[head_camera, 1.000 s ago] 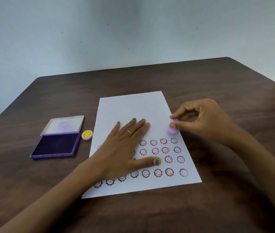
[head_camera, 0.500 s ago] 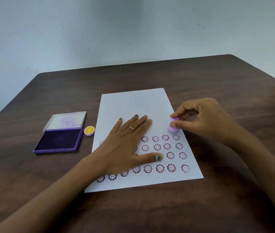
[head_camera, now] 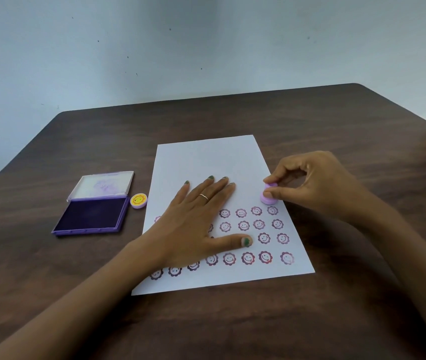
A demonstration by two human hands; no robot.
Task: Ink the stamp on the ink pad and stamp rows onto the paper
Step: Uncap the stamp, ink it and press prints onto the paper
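A white sheet of paper [head_camera: 206,162] lies on the dark wooden table, its lower half covered with several rows of purple smiley-flower prints. My left hand [head_camera: 193,222] rests flat on the sheet with fingers spread, hiding some prints. My right hand [head_camera: 318,183] pinches a small lilac stamp [head_camera: 268,194] between thumb and fingers; the stamp stands on the paper near its right edge, just above the top row of prints. To the left of the sheet sits the purple ink pad [head_camera: 92,215], its clear lid folded back.
A small round cap with a yellow smiley face [head_camera: 139,200] lies between the ink pad and the paper. The dark table [head_camera: 232,320] ends at a pale wall at the back; its right rear corner is rounded.
The view has shifted slightly, moving everything a little in the frame. Both hands keep the same pose, and the stamp stays at the same spot on the paper.
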